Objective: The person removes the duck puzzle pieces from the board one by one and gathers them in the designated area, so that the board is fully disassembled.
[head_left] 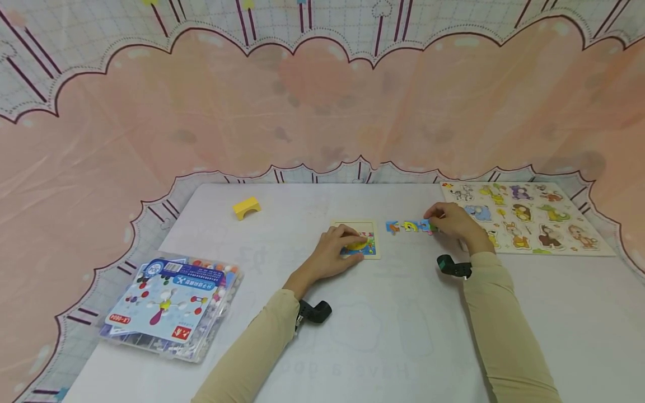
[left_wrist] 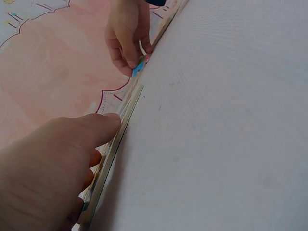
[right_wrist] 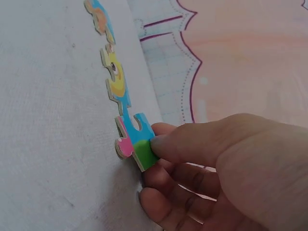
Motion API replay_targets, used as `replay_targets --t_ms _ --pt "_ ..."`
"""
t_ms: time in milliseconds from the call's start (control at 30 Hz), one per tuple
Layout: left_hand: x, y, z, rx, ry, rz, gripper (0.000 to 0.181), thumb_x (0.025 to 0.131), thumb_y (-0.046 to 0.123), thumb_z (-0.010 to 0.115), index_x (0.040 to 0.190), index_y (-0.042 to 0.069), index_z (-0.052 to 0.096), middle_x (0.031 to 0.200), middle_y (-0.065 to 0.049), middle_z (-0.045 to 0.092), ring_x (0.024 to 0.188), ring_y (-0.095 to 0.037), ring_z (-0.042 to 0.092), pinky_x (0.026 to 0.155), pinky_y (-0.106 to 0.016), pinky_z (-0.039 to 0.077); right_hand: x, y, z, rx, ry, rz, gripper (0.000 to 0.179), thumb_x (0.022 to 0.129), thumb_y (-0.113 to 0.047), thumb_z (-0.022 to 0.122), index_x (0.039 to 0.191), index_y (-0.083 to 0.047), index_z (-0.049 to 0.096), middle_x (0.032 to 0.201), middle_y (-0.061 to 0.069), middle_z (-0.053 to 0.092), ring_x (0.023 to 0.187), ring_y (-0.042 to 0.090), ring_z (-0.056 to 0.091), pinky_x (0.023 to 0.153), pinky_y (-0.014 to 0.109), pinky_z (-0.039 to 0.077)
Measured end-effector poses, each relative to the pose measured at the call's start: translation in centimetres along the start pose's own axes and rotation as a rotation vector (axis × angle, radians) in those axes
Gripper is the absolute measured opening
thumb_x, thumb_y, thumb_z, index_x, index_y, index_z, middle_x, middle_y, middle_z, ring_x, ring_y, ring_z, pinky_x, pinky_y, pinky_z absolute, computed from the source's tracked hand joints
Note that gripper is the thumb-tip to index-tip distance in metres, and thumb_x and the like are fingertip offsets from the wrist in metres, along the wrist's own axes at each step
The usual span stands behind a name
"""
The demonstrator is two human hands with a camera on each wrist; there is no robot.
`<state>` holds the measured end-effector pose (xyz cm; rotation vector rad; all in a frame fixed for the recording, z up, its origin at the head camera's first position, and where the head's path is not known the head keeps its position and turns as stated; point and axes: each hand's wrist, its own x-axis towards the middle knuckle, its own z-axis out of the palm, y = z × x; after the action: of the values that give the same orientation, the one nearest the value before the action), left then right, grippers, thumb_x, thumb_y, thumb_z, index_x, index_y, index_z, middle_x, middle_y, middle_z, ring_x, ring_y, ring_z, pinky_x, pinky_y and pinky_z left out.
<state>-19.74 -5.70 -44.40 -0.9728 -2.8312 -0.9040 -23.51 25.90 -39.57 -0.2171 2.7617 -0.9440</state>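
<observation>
A small framed jigsaw puzzle [head_left: 379,246] with a yellow and blue picture lies flat on the table. My left hand [head_left: 332,254] rests on it, fingers reaching over the picture and thumb by the near edge. Part of the picture is hidden under those fingers. To the right, loose puzzle pieces [head_left: 407,226] form a short row. My right hand [head_left: 456,224] pinches the row's right-end piece, a blue, green and pink puzzle piece [right_wrist: 139,144], between thumb and fingers. Beside it are a yellow piece with an eye [right_wrist: 115,77] and a blue and orange piece [right_wrist: 100,19].
Behind the right hand lies a large animal puzzle board [head_left: 534,218]. A yellow arch block [head_left: 247,207] stands at the back left. At the front left is a clear plastic case [head_left: 201,341] under a blue printed card [head_left: 166,302]. A patterned curtain hangs behind the white table [head_left: 383,336].
</observation>
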Motion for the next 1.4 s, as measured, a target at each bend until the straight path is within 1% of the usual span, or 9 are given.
replay_targets --t_ms 133,333,633,833,1000,1133,1200,1267,1400 --pt "0.0 0.0 -0.1 -0.003 0.000 -0.004 0.039 0.089 0.034 0.065 0.126 0.024 0.062 0.126 0.001 0.052 0.115 -0.019 0.044 0.089 -0.036 0.034 0.1 -0.1 0.0 -0.021 0.010 0.002 0.023 0.096 -0.012 0.048 0.110 0.001 0.059 0.110 0.020 0.058 0.092 0.028 0.051 0.073 0.030 0.042" --pt "-0.1 0.0 -0.1 -0.005 0.008 0.006 0.038 0.089 0.033 0.065 0.125 0.023 0.062 0.125 0.000 0.053 0.115 -0.019 0.044 0.089 -0.036 0.034 0.1 -0.4 0.2 -0.030 0.008 0.035 0.022 0.096 -0.012 0.048 0.109 0.001 0.059 0.109 0.020 0.057 0.090 0.027 0.051 0.072 0.030 0.042" --pt "0.1 0.0 -0.1 -0.021 0.000 0.007 0.036 0.090 0.032 0.064 0.125 0.023 0.063 0.126 0.000 0.053 0.115 -0.020 0.044 0.090 -0.037 0.034 0.2 -0.3 0.4 -0.030 0.001 0.068 0.022 0.096 -0.013 0.047 0.110 0.000 0.058 0.110 0.019 0.056 0.097 0.029 0.049 0.082 0.038 0.042" --pt "0.2 -0.2 -0.3 -0.079 0.011 -0.009 0.031 0.090 0.029 0.064 0.120 0.023 0.065 0.125 0.000 0.055 0.116 -0.019 0.045 0.091 -0.038 0.034 0.2 -0.4 0.3 -0.015 0.011 0.070 0.028 0.098 -0.021 0.047 0.113 0.000 0.057 0.111 0.019 0.056 0.095 0.029 0.049 0.078 0.034 0.042" --pt "0.2 -0.2 -0.5 -0.154 0.065 -0.003 0.028 0.090 0.023 0.063 0.118 0.021 0.066 0.120 0.001 0.057 0.114 -0.016 0.049 0.096 -0.038 0.038 0.3 -0.7 0.5 -0.002 0.033 0.025 0.028 0.098 -0.023 0.047 0.114 -0.001 0.057 0.112 0.018 0.056 0.094 0.027 0.050 0.071 0.028 0.040" --pt "0.3 -0.3 -0.8 -0.204 0.137 0.008 0.024 0.091 0.018 0.062 0.114 0.020 0.066 0.115 0.001 0.059 0.107 -0.014 0.054 0.095 -0.036 0.045 0.6 -1.6 1.3 0.019 0.045 -0.058 0.027 0.098 -0.021 0.048 0.113 -0.002 0.058 0.111 0.017 0.058 0.092 0.026 0.053 0.069 0.026 0.043" --pt "0.4 -0.5 -1.0 -0.200 0.164 0.005 0.022 0.091 0.018 0.062 0.113 0.020 0.065 0.115 0.002 0.059 0.105 -0.014 0.055 0.093 -0.035 0.047 0.9 -2.2 1.9 0.028 0.037 -0.100 0.025 0.098 -0.020 0.049 0.112 -0.002 0.059 0.110 0.016 0.059 0.092 0.026 0.054 0.070 0.026 0.044" --pt "0.4 -0.8 -1.2 -0.197 0.179 -0.012 0.023 0.091 0.019 0.063 0.114 0.019 0.065 0.117 0.001 0.059 0.107 -0.016 0.055 0.096 -0.038 0.045 1.3 -2.9 2.6 0.038 0.021 -0.131 0.024 0.097 -0.020 0.050 0.111 -0.003 0.060 0.108 0.015 0.060 0.092 0.026 0.055 0.072 0.027 0.045" --pt "0.3 -1.7 -1.7 -0.139 0.168 -0.083 0.034 0.089 0.029 0.066 0.121 0.019 0.062 0.124 -0.002 0.055 0.120 -0.021 0.051 0.107 -0.048 0.035 1.8 -4.2 4.0 0.043 -0.010 -0.155 0.021 0.096 -0.019 0.051 0.108 -0.007 0.062 0.107 0.011 0.061 0.092 0.024 0.055 0.076 0.029 0.045"
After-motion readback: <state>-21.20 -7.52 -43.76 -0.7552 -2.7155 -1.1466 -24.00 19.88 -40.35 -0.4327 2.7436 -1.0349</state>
